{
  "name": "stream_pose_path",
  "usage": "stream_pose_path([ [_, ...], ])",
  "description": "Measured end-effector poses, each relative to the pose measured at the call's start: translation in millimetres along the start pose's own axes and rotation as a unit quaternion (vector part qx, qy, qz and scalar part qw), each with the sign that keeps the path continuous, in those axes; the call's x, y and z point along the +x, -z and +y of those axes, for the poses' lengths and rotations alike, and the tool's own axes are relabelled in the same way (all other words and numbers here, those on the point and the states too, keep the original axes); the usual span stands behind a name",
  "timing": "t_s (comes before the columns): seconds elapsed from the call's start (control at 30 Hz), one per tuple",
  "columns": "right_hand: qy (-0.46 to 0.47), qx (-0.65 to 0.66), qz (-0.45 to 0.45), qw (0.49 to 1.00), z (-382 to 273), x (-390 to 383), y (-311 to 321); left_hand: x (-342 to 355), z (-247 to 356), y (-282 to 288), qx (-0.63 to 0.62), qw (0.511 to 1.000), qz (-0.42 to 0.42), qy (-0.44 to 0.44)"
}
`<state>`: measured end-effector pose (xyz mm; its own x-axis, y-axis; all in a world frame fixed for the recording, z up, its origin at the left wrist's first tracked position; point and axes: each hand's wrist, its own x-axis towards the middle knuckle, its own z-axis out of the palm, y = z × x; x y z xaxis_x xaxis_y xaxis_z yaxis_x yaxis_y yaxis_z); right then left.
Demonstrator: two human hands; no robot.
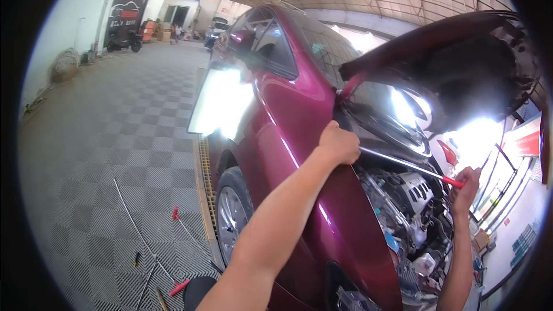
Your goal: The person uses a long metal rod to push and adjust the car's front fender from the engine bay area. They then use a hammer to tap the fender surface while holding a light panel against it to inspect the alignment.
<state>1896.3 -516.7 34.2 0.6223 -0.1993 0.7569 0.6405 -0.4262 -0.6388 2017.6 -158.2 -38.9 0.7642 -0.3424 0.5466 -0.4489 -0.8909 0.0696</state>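
Below you, the grey checkered floor [115, 150] stretches along the left side of the maroon car [302, 103]. Its hood [461, 75] stands raised, and beneath it the engine [409, 190] lies exposed. A bright lamp panel [216, 103] stands upright beside the car, above and behind the front wheel [233, 210]. Your metal rod [403, 163] slants across the engine bay, from the fender's inner edge down to your right. Your left hand [339, 143] is at that edge, fingers curled, just where the rod's far end meets it; you cannot tell whether they are clamped on the rod or on the edge. Your right hand [466, 190] has its fingers clamped around the rod's red handle [453, 182]. On the floor to your left lie a long T-bar [180, 287], a shorter red-handled tool [175, 213] and a small dark tool [137, 259].
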Motion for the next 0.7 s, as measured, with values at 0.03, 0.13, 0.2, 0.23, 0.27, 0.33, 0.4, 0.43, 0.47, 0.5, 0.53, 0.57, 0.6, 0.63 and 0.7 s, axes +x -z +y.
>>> stream_pose_path([
  [0.03,-0.013,0.02,-0.01,1.0,-11,-3,-8,-5,-5,-4,-0.015,1.0,0.016,0.003],
  [0.13,0.049,0.011,0.015,0.999,-1,-8,-6,-3,1,2,-0.02,0.999,0.032,-0.006],
  [0.2,0.061,-0.026,0.029,0.997,-1,-5,-7,-1,1,3,-0.004,1.0,0.029,-0.008],
  [0.23,0.059,-0.021,0.032,0.998,-4,-5,-8,0,0,4,-0.004,1.0,0.029,-0.005],
  [0.27,0.053,-0.018,0.035,0.998,-5,-8,-8,-1,1,2,-0.006,1.0,0.026,-0.003],
  [0.33,0.06,-0.024,0.043,0.997,-2,-8,-8,0,0,0,-0.01,1.0,0.025,-0.002],
  [0.4,0.069,-0.024,0.056,0.996,-2,-12,-12,-4,-1,0,-0.015,1.0,0.025,-0.002],
  [0.43,0.07,-0.017,0.049,0.996,-4,-13,-11,-5,2,0,-0.012,1.0,0.023,-0.002],
  [0.47,0.078,-0.012,0.051,0.996,-5,-14,-13,-4,3,1,-0.009,1.0,0.023,-0.002],
  [0.5,0.086,-0.006,0.07,0.994,2,-14,-11,-3,3,2,-0.005,1.0,0.024,-0.002],
  [0.53,0.094,0.0,0.089,0.992,13,-15,-7,-2,4,4,0.009,1.0,0.014,0.003],
  [0.57,0.128,-0.022,0.096,0.987,18,-20,-12,1,7,6,0.02,1.0,0.001,0.006],
  [0.6,0.092,-0.022,0.089,0.992,15,-17,-11,1,8,7,0.031,0.999,-0.01,0.009],
  [0.63,0.056,-0.023,0.081,0.995,8,-13,-10,0,7,7,0.019,0.999,-0.033,0.014],
  [0.7,0.026,0.002,0.053,0.998,-3,-12,-19,-4,-1,2,-0.001,1.0,0.001,0.017],
])
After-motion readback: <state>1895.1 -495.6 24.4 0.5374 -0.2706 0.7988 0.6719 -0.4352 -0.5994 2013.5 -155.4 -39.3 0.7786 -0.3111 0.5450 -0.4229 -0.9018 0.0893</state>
